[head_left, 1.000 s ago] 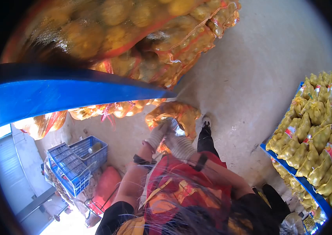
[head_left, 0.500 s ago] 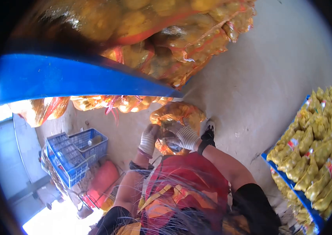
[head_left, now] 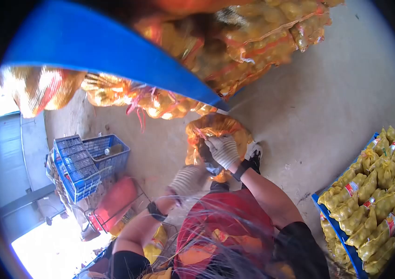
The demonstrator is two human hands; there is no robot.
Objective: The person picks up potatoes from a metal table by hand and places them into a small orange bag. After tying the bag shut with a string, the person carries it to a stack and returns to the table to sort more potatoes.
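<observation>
An orange mesh bag of potatoes (head_left: 216,132) stands on the concrete floor just ahead of my shoe (head_left: 255,153). My right hand (head_left: 224,151), in a white knit glove, is clamped on the bag's near side at its top. My left hand (head_left: 188,180), also gloved, is blurred and hangs a little below and to the left of the bag, apart from it. Whether its fingers hold anything cannot be made out. My red and orange apron (head_left: 225,228) fills the lower middle.
A blue pallet edge (head_left: 95,51) crosses the top, with large mesh potato sacks (head_left: 262,42) above and under it. Blue plastic crates (head_left: 83,162) and a red object (head_left: 113,202) sit at left. A blue pallet (head_left: 332,223) of small yellow net bags lies at right.
My left hand has come off the bag and dropped back toward my body. My right hand has stayed on the bag, shifting higher on it. The view has tilted.
</observation>
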